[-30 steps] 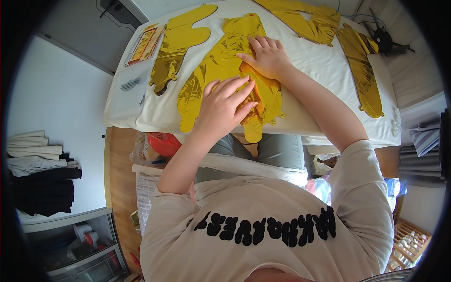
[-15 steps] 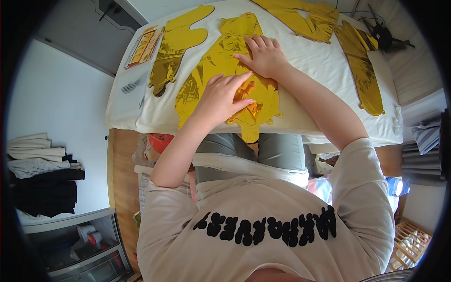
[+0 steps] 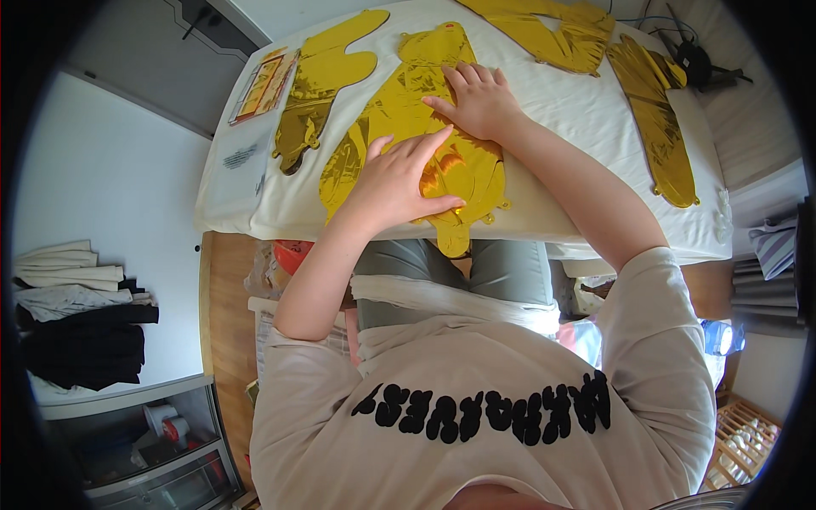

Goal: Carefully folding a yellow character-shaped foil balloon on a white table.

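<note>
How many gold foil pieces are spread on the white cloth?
4 visible: a left piece, a middle piece partly covered by the left hand and right hand, an upper-right piece at the picture's top edge, and a narrow right piece. Others could be hidden underneath.

Clothes (image 3: 85, 348) and wooden floor (image 3: 229, 327) suggest a home.

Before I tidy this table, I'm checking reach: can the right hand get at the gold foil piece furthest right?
Probably yes: the right hand rests open on the middle foil piece, and only white cloth shows between it and the furthest-right piece.
</note>
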Demonstrator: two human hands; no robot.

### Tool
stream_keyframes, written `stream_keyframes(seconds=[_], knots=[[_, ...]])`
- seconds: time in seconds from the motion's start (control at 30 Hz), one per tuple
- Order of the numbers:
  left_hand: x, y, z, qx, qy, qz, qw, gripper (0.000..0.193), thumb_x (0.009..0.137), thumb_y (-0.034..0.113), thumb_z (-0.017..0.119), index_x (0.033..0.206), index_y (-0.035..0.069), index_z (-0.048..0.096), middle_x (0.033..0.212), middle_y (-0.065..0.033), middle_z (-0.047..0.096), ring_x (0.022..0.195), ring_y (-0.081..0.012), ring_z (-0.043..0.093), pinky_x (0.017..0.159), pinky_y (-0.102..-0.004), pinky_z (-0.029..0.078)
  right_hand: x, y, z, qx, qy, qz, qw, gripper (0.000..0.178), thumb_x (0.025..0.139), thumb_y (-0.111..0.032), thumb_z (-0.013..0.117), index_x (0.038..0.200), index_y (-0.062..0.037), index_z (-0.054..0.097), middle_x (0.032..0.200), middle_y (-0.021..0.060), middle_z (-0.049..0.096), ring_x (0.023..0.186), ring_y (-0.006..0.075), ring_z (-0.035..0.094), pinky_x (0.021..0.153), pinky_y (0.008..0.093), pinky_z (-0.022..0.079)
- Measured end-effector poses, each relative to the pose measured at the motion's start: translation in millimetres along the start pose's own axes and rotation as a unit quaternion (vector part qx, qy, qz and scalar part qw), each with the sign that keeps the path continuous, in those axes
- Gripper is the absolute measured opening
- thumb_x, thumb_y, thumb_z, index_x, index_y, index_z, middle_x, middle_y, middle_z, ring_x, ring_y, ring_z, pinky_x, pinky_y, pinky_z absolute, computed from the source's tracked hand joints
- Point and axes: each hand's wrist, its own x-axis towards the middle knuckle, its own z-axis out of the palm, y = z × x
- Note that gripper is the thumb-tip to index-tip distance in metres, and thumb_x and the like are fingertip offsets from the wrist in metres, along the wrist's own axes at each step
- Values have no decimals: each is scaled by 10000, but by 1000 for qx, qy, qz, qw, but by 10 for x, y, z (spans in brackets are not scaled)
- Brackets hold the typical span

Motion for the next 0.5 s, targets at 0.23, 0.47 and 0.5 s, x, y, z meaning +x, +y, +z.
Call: stream_keyframes(seconds=[0.23, 0.47, 0.5], knots=[[-44, -67, 58, 11, -16, -10, 1000, 1101, 744, 653, 805, 1608, 146, 347, 1502, -129, 518, 1389, -289, 489, 1196, -486, 250, 5, -25, -20, 5, -11, 1, 1000, 870, 988, -749, 386, 1548, -86, 436, 1533, 130, 490, 1464, 313, 401, 1194, 522, 271], [-31, -77, 57, 22, -18, 3, 1000, 1185, 698, 722, 797, 1619, 153, 316, 1518, -141, 488, 1415, -292, 463, 1175, -497, 263, 20, -4, -11, 3, -23, 4, 1000, 935, 970, -795, 337, 1585, -93, 390, 1558, 148, 470, 1492, 287, 362, 1193, 530, 241], [-37, -83, 56, 29, -15, 10, 999, 1212, 688, 757, 785, 1619, 144, 311, 1534, -146, 469, 1426, -289, 452, 1163, -505, 272, 21, -15, -15, 3, -23, 4, 1000, 935, 970, -795, 337, 1585, -93, 390, 1558, 148, 470, 1492, 287, 362, 1193, 530, 241]])
